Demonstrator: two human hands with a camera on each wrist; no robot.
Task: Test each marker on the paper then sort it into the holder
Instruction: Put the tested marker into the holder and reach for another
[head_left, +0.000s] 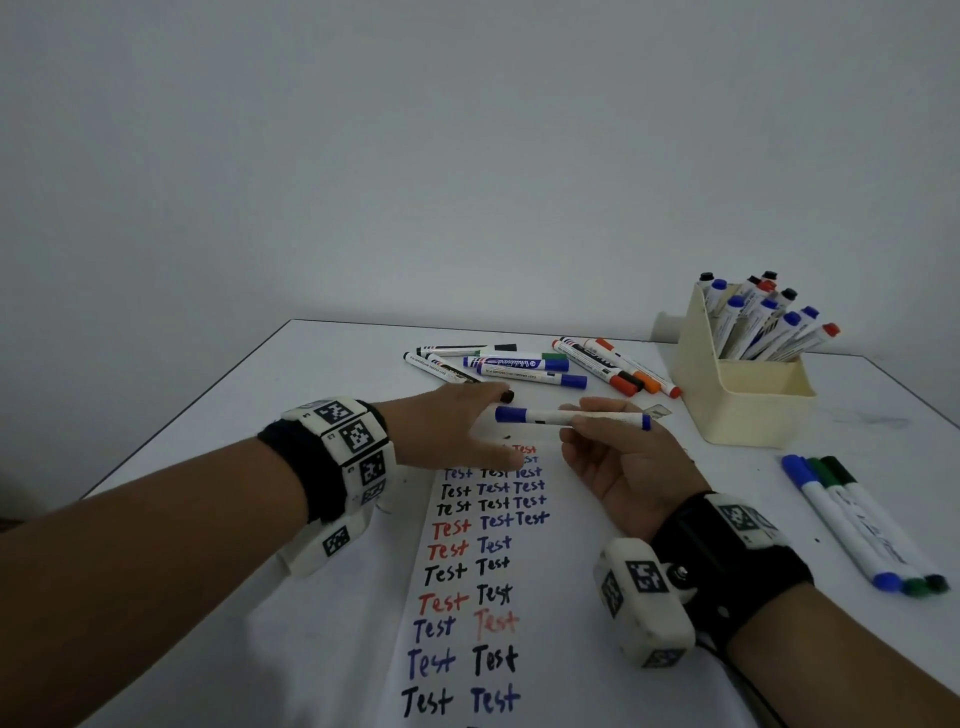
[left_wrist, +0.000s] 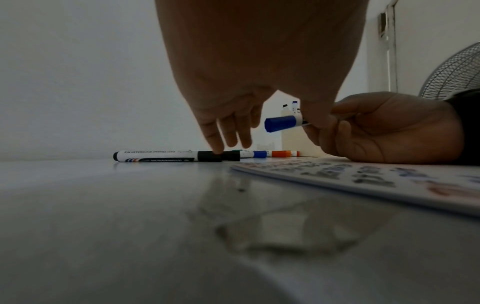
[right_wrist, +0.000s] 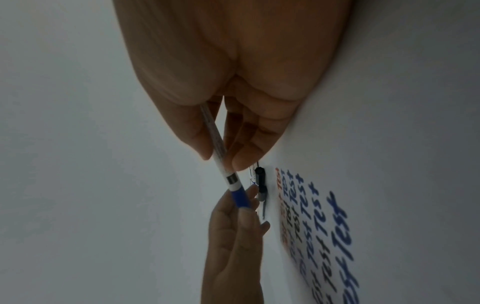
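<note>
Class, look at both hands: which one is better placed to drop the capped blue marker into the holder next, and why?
Probably the right. The right hand already pinches the blue marker and sits nearer the cream holder. The left hand is farther away, its fingertips reaching down onto a black marker on the table.

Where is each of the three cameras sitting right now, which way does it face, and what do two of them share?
Head: worn on the head, looking forward and down at the table, paper and holder; both forearms and hands show.
Left wrist: low over the table, looking along the left hand, whose fingertip touches the black marker.
Right wrist: looking along the right hand, which pinches the blue marker.
Shared: the capped blue marker and the written paper appear in all three views.
</note>
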